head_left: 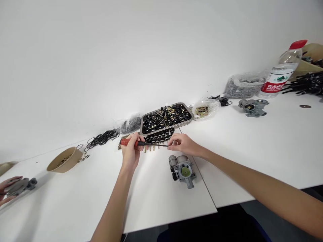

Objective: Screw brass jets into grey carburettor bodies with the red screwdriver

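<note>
My left hand (131, 151) is wrapped round the red and black handle of a screwdriver (128, 142), whose thin shaft points right. At the shaft's tip my right hand (180, 144) has its fingers pinched together; anything between them is too small to make out. Just below my right hand a grey metal carburetor-like part (182, 170) with a green-yellow disc in its bore rests on the white table (156, 198). Behind both hands lie rows of small black parts (158, 136) with brass ends.
A metal tray (189, 121) of small parts stands against the wall. Black rings (102, 139) and a beige bowl (73, 159) are left. Bags, another metal part (253, 107) and a bottle (280, 75) are right. Another person's hand (7, 188) holds a part far left.
</note>
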`<state>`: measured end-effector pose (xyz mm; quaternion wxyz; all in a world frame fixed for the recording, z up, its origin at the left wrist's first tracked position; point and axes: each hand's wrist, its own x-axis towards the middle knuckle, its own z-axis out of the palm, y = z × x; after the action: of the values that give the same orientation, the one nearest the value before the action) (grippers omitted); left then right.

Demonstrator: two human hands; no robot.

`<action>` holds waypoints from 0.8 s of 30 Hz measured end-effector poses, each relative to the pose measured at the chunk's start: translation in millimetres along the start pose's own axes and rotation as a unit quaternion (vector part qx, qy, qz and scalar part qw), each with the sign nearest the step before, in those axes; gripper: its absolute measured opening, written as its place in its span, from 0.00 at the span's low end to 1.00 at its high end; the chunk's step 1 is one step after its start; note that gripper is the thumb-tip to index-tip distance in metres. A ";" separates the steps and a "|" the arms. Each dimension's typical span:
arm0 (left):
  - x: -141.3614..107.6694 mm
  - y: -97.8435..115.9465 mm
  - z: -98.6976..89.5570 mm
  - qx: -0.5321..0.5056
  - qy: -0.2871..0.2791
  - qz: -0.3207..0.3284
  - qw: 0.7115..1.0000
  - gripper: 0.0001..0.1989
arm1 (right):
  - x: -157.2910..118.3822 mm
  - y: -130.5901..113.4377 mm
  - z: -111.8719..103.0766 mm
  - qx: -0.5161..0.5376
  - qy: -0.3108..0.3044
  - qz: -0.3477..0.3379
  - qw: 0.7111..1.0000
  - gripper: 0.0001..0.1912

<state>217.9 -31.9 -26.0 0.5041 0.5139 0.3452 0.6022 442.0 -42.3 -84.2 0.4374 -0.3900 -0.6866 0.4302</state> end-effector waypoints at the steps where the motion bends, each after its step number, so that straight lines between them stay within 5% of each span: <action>1: -0.2 1.6 2.1 -0.003 -0.010 0.002 1.000 0.16 | -0.4 -1.6 -0.5 0.008 0.000 -0.002 1.000 0.11; 9: 16.9 53.7 38.8 0.046 -0.119 0.020 0.992 0.18 | 0.5 -21.7 -22.5 0.059 -0.089 0.022 0.994 0.16; 16: 19.3 97.6 57.0 0.094 -0.159 0.036 0.982 0.20 | -9.2 -52.4 -46.6 -0.035 -0.341 -0.001 0.939 0.40; 24: -4.2 93.1 48.4 0.078 -0.141 -0.040 0.986 0.20 | -23.8 -59.4 -22.2 -0.087 -0.399 -0.035 0.912 0.25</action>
<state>241.1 -64.5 71.2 0.5297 0.6173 0.3371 0.4741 460.8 -77.8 -29.6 0.1059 -0.1981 -0.8516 0.4736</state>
